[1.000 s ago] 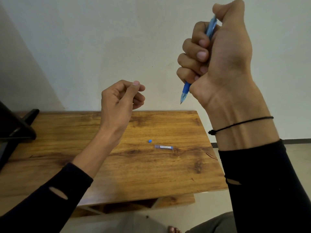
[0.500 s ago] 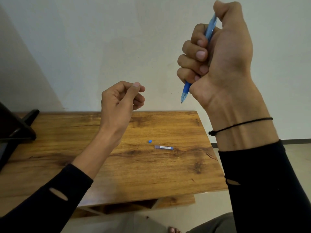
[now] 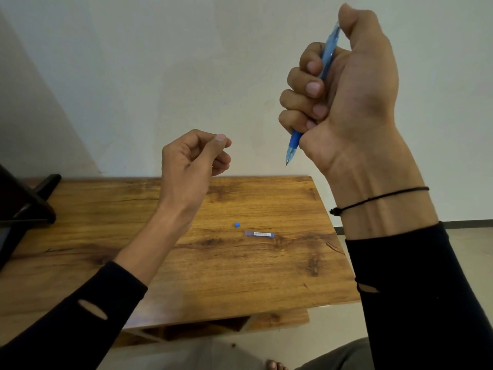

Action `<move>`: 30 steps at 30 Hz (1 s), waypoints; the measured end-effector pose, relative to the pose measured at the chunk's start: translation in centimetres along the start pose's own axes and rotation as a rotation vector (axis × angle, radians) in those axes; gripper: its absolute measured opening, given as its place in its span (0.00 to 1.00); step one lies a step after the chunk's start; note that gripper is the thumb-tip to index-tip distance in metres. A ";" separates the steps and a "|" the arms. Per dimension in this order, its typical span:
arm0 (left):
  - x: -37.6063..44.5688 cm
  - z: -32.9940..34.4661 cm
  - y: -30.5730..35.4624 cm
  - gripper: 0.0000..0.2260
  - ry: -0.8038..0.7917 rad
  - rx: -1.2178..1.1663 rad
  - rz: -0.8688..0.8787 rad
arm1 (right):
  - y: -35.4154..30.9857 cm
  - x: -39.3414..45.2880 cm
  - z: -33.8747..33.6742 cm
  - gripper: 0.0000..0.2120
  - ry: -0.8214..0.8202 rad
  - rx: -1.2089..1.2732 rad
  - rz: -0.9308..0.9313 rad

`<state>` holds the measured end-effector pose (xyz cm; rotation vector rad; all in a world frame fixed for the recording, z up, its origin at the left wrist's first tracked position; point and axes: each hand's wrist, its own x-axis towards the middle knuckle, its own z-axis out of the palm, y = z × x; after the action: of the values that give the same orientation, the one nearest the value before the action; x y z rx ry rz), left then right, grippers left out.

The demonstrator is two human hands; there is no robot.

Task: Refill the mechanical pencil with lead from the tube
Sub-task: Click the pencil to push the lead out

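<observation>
My right hand (image 3: 346,97) is raised high at the right, fist closed around a blue mechanical pencil (image 3: 292,146) that points tip down, with the thumb pressed on its top end. My left hand (image 3: 192,161) hovers above the table with its fingers curled and the thumb pinched against the forefinger; I cannot tell whether anything is between them. On the wooden table (image 3: 186,263) lie a small clear lead tube (image 3: 259,233) and, just left of it, a tiny blue cap (image 3: 237,224).
A black stand or device (image 3: 24,206) sits at the table's left edge. A plain wall rises behind the table. The table's right edge drops to a pale floor, and a bare toe (image 3: 274,365) shows at the bottom.
My right thumb has lifted slightly, then pressed on the pencil's top. Both hands otherwise hold nearly the same place.
</observation>
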<state>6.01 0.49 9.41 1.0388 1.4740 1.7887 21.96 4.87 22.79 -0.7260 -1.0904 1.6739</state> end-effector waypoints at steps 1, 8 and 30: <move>0.0 0.0 0.0 0.07 -0.002 -0.003 -0.001 | 0.1 0.1 -0.1 0.28 0.000 -0.001 0.003; -0.1 0.2 -0.1 0.06 -0.105 -0.015 -0.007 | 1.9 1.5 -0.9 0.20 0.048 -0.069 0.018; -0.9 2.0 -6.1 0.03 -0.343 0.121 -0.222 | 12.9 4.1 -6.3 0.13 0.207 -1.011 -0.065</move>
<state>7.96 2.08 3.43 1.1277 1.4312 1.3070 20.63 9.18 8.58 -1.4254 -1.7747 0.8752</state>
